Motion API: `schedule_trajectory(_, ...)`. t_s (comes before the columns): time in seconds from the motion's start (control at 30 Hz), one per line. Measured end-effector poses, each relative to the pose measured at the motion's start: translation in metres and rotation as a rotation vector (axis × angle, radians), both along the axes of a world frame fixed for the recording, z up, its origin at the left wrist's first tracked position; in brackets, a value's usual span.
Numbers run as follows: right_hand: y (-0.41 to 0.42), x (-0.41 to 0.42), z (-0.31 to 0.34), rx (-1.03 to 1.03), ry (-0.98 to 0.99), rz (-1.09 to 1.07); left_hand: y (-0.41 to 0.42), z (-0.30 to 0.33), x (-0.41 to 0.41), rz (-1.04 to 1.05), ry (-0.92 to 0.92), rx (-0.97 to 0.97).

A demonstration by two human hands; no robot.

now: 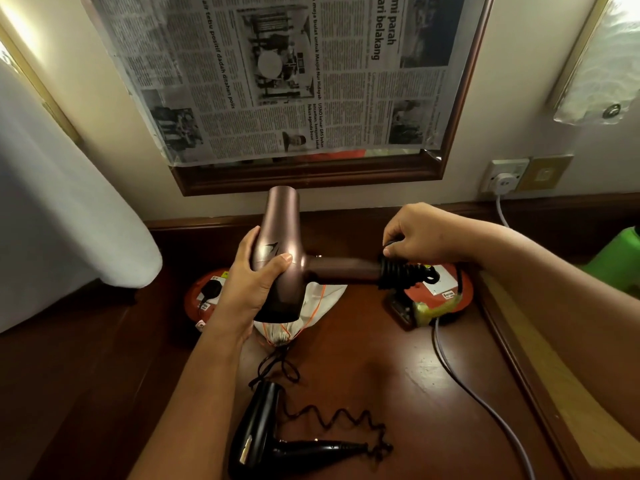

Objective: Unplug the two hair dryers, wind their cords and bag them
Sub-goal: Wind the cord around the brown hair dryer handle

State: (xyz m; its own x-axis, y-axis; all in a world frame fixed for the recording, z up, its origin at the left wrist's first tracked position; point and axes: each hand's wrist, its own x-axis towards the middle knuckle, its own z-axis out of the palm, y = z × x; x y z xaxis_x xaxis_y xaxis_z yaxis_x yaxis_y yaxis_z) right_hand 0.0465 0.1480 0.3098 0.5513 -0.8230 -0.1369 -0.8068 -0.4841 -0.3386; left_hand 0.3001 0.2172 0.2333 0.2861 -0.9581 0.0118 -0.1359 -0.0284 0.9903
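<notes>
1 black dryer point(258, 434) on desk | left hand point(254, 278) grips 1 pink dryer point(278, 251) | right hand point(420, 233) pinches its cord point(398, 271)

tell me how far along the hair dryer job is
Done: both look unplugged. In hand: left hand grips the mauve metallic dryer; right hand winds black cord round its handle. Left: glossy black dryer's curly cord lies loose; white drawstring bag lies flat.

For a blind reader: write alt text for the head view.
A left hand grips a mauve metallic hair dryer while the right hand winds black cord round its handle; a black hair dryer lies on the brown wooden desk.
</notes>
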Motion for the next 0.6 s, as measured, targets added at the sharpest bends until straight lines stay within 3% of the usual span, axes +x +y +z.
schedule_trajectory(0.13, 0.009, 0.002, 0.000, 0.002, 0.088, -0.004, -0.003, -0.004, -0.003, 0.058, -0.026, -0.021)
schedule_trajectory(0.37, 0.023, 0.005, -0.005, 0.040, -0.014, -0.132, -0.005, -0.007, -0.012, 0.168, -0.046, -0.091)
schedule_trajectory(0.47, 0.028, 0.002, -0.013, 0.072, -0.163, -0.233, -0.005, -0.007, -0.017, 0.193, -0.014, -0.107)
schedule_trajectory(0.6, 0.039, 0.003, -0.031, 0.163, -0.515, -0.430, -0.005, -0.008, -0.022, 0.224, 0.034, -0.145)
